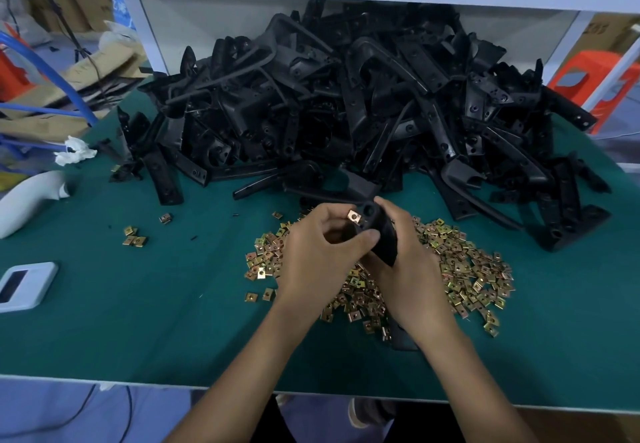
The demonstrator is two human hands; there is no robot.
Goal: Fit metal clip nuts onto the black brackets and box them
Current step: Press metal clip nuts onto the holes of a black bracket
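Fitting clip nut [354,216] onto bracket [383,240], judging by pose: left hand [320,248] pinches nut, right hand [407,262] curled round bracket. Loose nut heap [460,269] beneath, bracket pile [346,106] behind on table [173,321]; bulk seemingly left, no box visible.

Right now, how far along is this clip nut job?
Done: nothing finished or boxed shows. In hand: the right hand grips one bracket while the left hand pinches a clip nut at its end. Left: a big pile of brackets and a heap of loose clip nuts on the table.
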